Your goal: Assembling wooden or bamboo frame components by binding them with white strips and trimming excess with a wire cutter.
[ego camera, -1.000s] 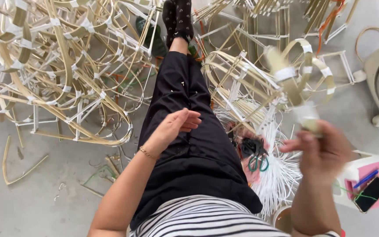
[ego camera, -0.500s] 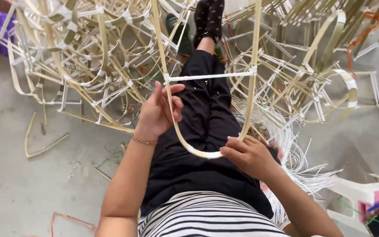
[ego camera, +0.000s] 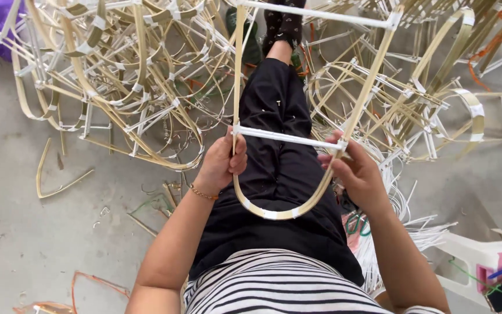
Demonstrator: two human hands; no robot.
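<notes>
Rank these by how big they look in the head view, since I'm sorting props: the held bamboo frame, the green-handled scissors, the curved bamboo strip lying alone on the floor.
1. bamboo frame, though nearness to the camera inflates it
2. curved bamboo strip
3. scissors, partly hidden

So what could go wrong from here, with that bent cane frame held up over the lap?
1. The left hand and right hand pinch the frame only at the white crossbar; squeezing might pop a taped joint.
2. Its long upper end reaches toward the pile of frames and could snag there.
3. Scissors lie close beside the right thigh, a possible poke hazard.
</notes>
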